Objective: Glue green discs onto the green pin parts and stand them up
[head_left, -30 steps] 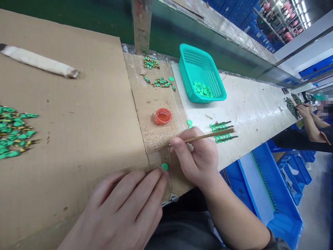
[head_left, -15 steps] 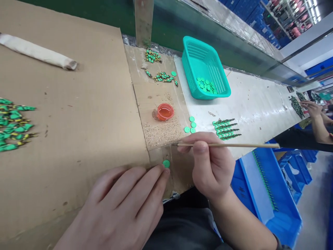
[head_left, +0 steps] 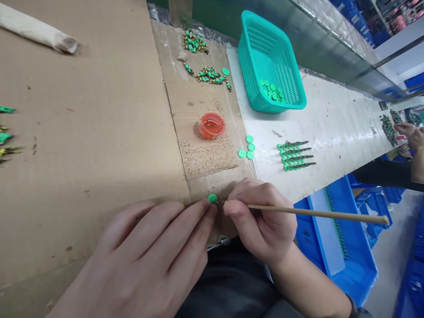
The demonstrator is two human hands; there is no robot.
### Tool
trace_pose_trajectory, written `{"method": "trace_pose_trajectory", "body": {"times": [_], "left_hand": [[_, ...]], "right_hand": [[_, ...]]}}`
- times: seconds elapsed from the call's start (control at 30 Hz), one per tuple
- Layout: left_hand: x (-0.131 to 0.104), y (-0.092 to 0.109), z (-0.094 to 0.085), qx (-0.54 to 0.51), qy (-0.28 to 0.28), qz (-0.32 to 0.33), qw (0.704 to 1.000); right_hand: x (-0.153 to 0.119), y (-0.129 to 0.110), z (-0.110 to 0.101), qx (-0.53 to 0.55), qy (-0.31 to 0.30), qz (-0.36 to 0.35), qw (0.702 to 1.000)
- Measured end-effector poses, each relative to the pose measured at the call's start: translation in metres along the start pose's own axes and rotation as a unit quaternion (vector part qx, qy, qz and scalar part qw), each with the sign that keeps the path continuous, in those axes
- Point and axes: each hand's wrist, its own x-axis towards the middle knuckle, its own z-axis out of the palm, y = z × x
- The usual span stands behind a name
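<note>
My left hand (head_left: 155, 251) lies over the cardboard with its fingers together, the fingertips pinching a green button (head_left: 212, 198) at its near edge. Just right of the button, my right hand (head_left: 261, 216) is closed around a thin wooden stick (head_left: 318, 213), whose tip lies close to the button. Beyond the hands stands a red cup (head_left: 212, 126) of liquid, beside a patch of small brown grains (head_left: 208, 159). Several loose green buttons (head_left: 250, 147) lie right of it. Further right are rows of green buttons with dark twisted pieces (head_left: 294, 155).
A teal basket (head_left: 294, 106) holds green buttons at the back. Green and yellow pieces (head_left: 194, 43) lie behind the cup, others at the left edge. A white roll (head_left: 33, 28) lies back left. Blue bins (head_left: 356, 256) stand right. Another person's hands (head_left: 410, 134) show far right.
My right hand has brought the stick's tip down from the grain patch towards the button. My left fingers stay at the button. The whole view has shifted somewhat.
</note>
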Motion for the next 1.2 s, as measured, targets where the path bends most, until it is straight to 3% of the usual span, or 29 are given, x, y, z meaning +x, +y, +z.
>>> {"method": "trace_pose_trajectory", "body": {"times": [0.27,0.63,0.83,1.2], "left_hand": [[-0.0025,0.0001,0.0,-0.028,0.017,-0.033,0.999],[-0.0019,0.0009,-0.0017,-0.023,0.012,-0.021,0.999],[-0.0015,0.0006,-0.0023,-0.012,0.001,-0.013,1.0],[0.0002,0.001,-0.0026,-0.014,-0.003,-0.007,1.0]], "right_hand": [[-0.0006,0.0009,0.0014,0.009,-0.01,-0.003,1.0],[-0.0035,0.001,0.0019,0.016,-0.026,0.022,0.999],[-0.0043,0.0002,0.0007,0.021,0.028,0.021,0.999],[-0.0029,-0.0012,0.0009,0.021,-0.019,0.046,0.999]]}}
